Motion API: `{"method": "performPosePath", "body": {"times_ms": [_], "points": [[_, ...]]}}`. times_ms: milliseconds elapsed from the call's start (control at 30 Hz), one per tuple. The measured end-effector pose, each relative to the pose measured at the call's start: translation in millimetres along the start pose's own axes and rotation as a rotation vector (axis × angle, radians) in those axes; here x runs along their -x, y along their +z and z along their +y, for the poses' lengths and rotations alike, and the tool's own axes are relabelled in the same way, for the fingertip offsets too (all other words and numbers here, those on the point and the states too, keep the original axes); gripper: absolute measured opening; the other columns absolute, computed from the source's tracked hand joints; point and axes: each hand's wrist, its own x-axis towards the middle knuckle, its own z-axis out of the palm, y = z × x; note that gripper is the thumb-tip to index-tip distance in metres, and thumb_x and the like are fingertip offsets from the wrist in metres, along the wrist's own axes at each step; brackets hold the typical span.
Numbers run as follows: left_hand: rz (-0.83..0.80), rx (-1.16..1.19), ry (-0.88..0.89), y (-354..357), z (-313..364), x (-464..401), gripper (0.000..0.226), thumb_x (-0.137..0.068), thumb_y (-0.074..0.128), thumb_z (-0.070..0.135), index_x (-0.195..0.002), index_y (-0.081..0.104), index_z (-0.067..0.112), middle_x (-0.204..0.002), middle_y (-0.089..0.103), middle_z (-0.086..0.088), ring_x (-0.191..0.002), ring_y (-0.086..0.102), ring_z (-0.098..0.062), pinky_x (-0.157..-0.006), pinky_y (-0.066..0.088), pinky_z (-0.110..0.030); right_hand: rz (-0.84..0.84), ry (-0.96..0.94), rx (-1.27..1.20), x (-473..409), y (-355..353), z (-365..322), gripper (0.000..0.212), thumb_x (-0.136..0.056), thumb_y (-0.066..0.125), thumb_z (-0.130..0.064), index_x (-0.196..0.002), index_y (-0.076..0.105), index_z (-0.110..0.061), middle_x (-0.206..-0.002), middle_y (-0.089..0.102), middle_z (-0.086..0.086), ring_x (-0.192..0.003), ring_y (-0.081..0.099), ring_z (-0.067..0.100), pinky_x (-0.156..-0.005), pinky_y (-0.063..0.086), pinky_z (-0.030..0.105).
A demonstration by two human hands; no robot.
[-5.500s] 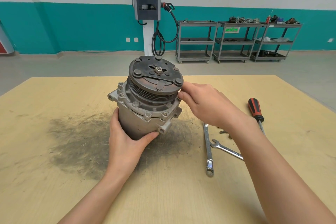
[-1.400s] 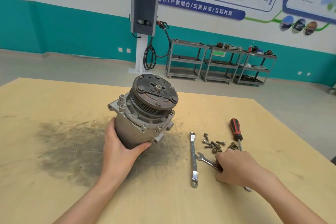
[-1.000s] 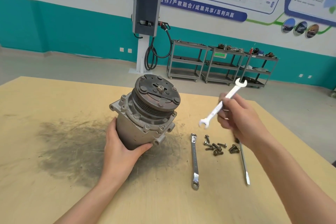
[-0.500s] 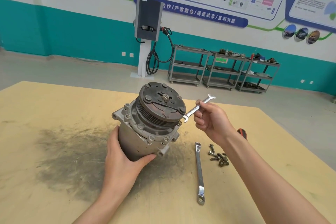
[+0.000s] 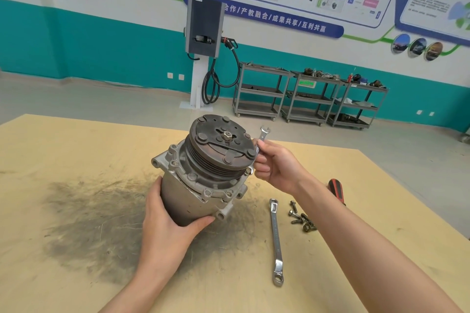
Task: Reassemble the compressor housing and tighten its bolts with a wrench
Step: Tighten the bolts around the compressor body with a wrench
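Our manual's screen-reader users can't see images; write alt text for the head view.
A left hand grips a compressor tilted on a table while the right hand holds a wrench beside its pulley. A second wrench, bolts and a screwdriver lie to the right.

Left hand (image 5: 169, 223) grips the compressor (image 5: 203, 175); right hand (image 5: 276, 166) holds a wrench (image 5: 262, 138) beside its pulley.
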Motion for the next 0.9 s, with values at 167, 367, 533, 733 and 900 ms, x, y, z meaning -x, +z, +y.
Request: {"method": "performPosePath", "body": {"times_ms": [167, 367, 533, 733, 900], "points": [[-0.001, -0.011, -0.003, 0.2, -1.4, -1.0, 0.120, -0.050, 0.097, 0.030, -0.148, 0.027, 0.032, -0.134, 0.039, 0.022, -0.120, 0.038, 0.002, -0.103, 0.034, -0.027, 0.122, -0.126, -0.140, 7.5, -1.3, 21.7, 0.021, -0.103, 0.040, -0.020, -0.085, 0.048, -0.015, -0.054, 0.039, -0.005, -0.041, 0.031, 0.007, -0.037, 0.026, 0.017], [0.013, -0.030, -0.002, 0.9, -2.9, -0.5, 0.119, -0.050, 0.096, 0.031, -0.147, 0.028, 0.033, -0.132, 0.039, 0.023, -0.117, 0.038, 0.005, -0.101, 0.033, -0.025, 0.415, -0.364, -0.290, 39.6, 13.0, 55.3, 0.018, -0.102, 0.042, -0.015, -0.085, 0.048, -0.015, -0.052, 0.040, -0.005, -0.040, 0.030, 0.007, -0.036, 0.024, 0.017], [0.017, -0.053, -0.001, 1.0, -2.1, -0.1, 0.119, -0.050, 0.096, 0.031, -0.148, 0.028, 0.030, -0.139, 0.041, 0.016, -0.120, 0.038, 0.001, -0.103, 0.034, -0.026, 0.477, -0.507, -0.163, 71.9, 19.8, 72.6, 0.015, -0.100, 0.048, -0.016, -0.086, 0.048, -0.020, -0.059, 0.048, -0.001, -0.043, 0.035, 0.009, -0.039, 0.026, 0.018], [0.020, -0.064, -0.002, 1.8, -0.7, 0.7, 0.119, -0.050, 0.097, 0.032, -0.148, 0.029, 0.030, -0.141, 0.041, 0.014, -0.120, 0.037, 0.002, -0.104, 0.033, -0.026, 0.513, -0.748, 0.296, 96.5, 30.7, 91.4, 0.017, -0.091, 0.058, -0.032, -0.077, 0.049, -0.034, -0.067, 0.057, 0.003, -0.051, 0.046, 0.016, -0.050, 0.040, 0.020], [0.023, -0.073, -0.005, 1.5, -2.1, 0.9, 0.118, -0.050, 0.096, 0.034, -0.147, 0.029, 0.031, -0.141, 0.040, 0.014, -0.121, 0.037, 0.003, -0.104, 0.032, -0.026, 0.516, -0.996, 0.677, 95.6, 39.5, 94.4, 0.018, -0.092, 0.055, -0.024, -0.086, 0.050, -0.039, -0.069, 0.057, -0.002, -0.054, 0.054, 0.013, -0.050, 0.045, 0.026]]}}
